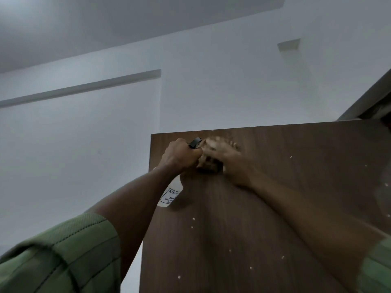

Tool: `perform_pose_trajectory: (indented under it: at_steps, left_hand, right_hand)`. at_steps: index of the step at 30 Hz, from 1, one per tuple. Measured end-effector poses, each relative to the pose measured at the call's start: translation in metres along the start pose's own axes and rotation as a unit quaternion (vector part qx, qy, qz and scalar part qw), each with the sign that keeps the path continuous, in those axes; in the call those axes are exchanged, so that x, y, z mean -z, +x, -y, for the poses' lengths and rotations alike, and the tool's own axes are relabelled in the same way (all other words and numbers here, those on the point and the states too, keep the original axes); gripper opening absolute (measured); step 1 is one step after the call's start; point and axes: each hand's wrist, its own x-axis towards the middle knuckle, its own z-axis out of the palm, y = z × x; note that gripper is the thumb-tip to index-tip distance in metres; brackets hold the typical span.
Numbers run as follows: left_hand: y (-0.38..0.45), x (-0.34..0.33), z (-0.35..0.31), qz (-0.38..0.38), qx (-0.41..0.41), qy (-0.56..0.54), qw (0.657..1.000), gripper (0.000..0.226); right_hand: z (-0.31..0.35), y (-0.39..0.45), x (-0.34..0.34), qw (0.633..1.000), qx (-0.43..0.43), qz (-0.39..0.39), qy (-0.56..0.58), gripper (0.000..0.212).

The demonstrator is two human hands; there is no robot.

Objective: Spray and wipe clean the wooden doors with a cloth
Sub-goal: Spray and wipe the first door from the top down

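White walls point(211, 81) and a grey ceiling point(105, 28) fill the upper view, which is angled steeply upward. A dark wooden door point(264, 208) is seen standing upright in the lower right, its long axis vertical and its top edge running nearly level across the picture. Small pale specks are scattered over its face. A dark frame piece point(368, 98) is seen at the right edge above the door.

A spray bottle point(171, 193) is gripped by the left hand point(179, 157) near the door's upper left corner. The fingers are curled tightly round the bottle's neck. The bottle's long axis is tilted: its white labelled body hangs down and to the left below the wrist, while its black nozzle point(194, 142) points up and to the right, toward the door face and the other hand. Printed text is visible on the label, partly hidden by the forearm.

A cloth point(208, 163) is pressed against the door just below its top edge by the right hand point(224, 157). Both are motion-blurred; whether the fingers lie flat or grip the cloth cannot be told. The two hands are just beside each other, nearly touching.

Green sleeves point(63, 256) are seen on both upper arms, with the forearms bare.
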Motion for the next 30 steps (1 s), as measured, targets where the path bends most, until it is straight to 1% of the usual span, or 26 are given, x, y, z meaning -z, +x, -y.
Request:
perform_pose_trajectory:
  at_steps: [2, 3, 4, 5, 6, 8, 9, 10, 11, 13, 15, 16, 17, 18, 19, 20, 21, 22, 23, 24, 26, 27, 28, 30]
  left_hand:
    - [0.001, -0.008, -0.011, 0.000, -0.004, -0.001, 1.000, 0.040]
    - [0.001, -0.011, -0.015, 0.003, -0.008, 0.000, 1.000, 0.038]
    - [0.000, -0.014, -0.019, 0.005, -0.009, -0.001, 1.000, 0.037]
    - [-0.001, -0.017, -0.021, 0.002, -0.008, -0.005, 1.000, 0.037]
    - [-0.001, -0.018, -0.022, -0.002, 0.000, -0.011, 1.000, 0.036]
    - [-0.002, -0.021, -0.023, -0.008, 0.014, -0.013, 1.000, 0.033]
    - [-0.003, -0.022, -0.024, -0.008, 0.017, -0.014, 1.000, 0.033]
    - [-0.003, -0.023, -0.024, -0.009, 0.021, -0.019, 1.000, 0.034]
    - [-0.002, -0.024, -0.024, -0.010, 0.025, -0.027, 0.999, 0.036]
    - [-0.001, -0.029, -0.025, -0.011, 0.028, -0.041, 0.999, 0.038]
    - [0.000, -0.035, -0.026, -0.005, 0.030, -0.039, 0.999, 0.033]
    - [-0.001, -0.038, -0.026, -0.005, 0.031, -0.040, 0.999, 0.030]
    - [-0.002, -0.040, -0.026, -0.007, 0.031, -0.040, 0.999, 0.029]
    - [-0.003, -0.042, -0.028, -0.010, 0.032, -0.039, 0.999, 0.028]
    - [-0.005, -0.043, -0.030, -0.010, 0.034, -0.038, 0.999, 0.028]
    - [-0.006, -0.044, -0.031, -0.009, 0.036, -0.035, 0.999, 0.028]
    - [-0.005, -0.045, -0.033, -0.004, 0.035, -0.030, 0.999, 0.029]
    - [-0.004, -0.046, -0.035, -0.002, 0.033, -0.025, 0.999, 0.031]
    - [-0.003, -0.046, -0.037, 0.000, 0.029, -0.022, 0.999, 0.032]
    - [-0.002, -0.046, -0.039, 0.005, 0.024, -0.023, 0.999, 0.034]
    - [0.003, -0.047, -0.043, 0.008, 0.021, -0.037, 0.999, 0.033]
    - [0.002, -0.047, -0.046, 0.008, 0.021, -0.041, 0.999, 0.032]
    - [0.002, -0.047, -0.049, 0.008, 0.019, -0.046, 0.999, 0.031]
    - [-0.001, -0.047, -0.055, 0.015, 0.019, -0.059, 0.998, 0.034]
  right_hand:
    - [-0.014, 0.031, 0.014, 0.992, -0.120, -0.038, 0.021, 0.079]
    - [-0.012, 0.037, 0.015, 0.987, -0.152, -0.054, 0.026, 0.078]
    - [-0.005, 0.034, 0.014, 0.986, -0.155, -0.060, 0.027, 0.078]
    - [0.001, 0.022, 0.008, 0.989, -0.131, -0.060, 0.031, 0.076]
    - [0.007, 0.002, 0.001, 0.994, -0.089, -0.051, 0.037, 0.072]
    - [0.005, -0.040, -0.009, 0.999, 0.008, -0.004, 0.037, 0.066]
    - [-0.004, -0.048, -0.005, 0.999, 0.038, 0.023, 0.027, 0.067]
    - [-0.014, -0.044, 0.002, 0.998, 0.047, 0.027, 0.014, 0.070]
    - [-0.029, -0.031, 0.010, 0.999, 0.028, 0.017, 0.006, 0.075]
    - [-0.047, 0.002, 0.028, 0.998, -0.068, -0.006, 0.014, 0.080]
    - [-0.046, 0.021, 0.039, 0.990, -0.134, -0.036, 0.028, 0.077]
    - [-0.038, 0.018, 0.038, 0.988, -0.143, -0.044, 0.030, 0.075]
    - [-0.031, 0.008, 0.031, 0.990, -0.131, -0.046, 0.032, 0.073]
    - [-0.025, -0.010, 0.022, 0.994, -0.097, -0.039, 0.034, 0.070]
    - [-0.021, -0.031, 0.016, 0.998, -0.041, -0.025, 0.031, 0.068]
    - [-0.020, -0.049, 0.013, 1.000, 0.013, 0.002, 0.023, 0.066]
    - [-0.027, -0.058, 0.015, 0.998, 0.049, 0.032, 0.000, 0.065]
    - [-0.041, -0.056, 0.023, 0.997, 0.062, 0.045, -0.018, 0.070]
    - [-0.058, -0.043, 0.032, 0.998, 0.043, 0.035, -0.026, 0.077]
    - [-0.071, -0.028, 0.042, 0.999, -0.011, 0.024, -0.024, 0.080]
    - [-0.083, 0.000, 0.057, 0.993, -0.117, -0.008, -0.012, 0.076]
    - [-0.078, 0.006, 0.058, 0.990, -0.141, -0.025, -0.012, 0.072]
    - [-0.069, 0.006, 0.056, 0.988, -0.149, -0.032, -0.014, 0.071]
    - [-0.052, -0.020, 0.038, 0.994, -0.107, -0.029, -0.013, 0.073]
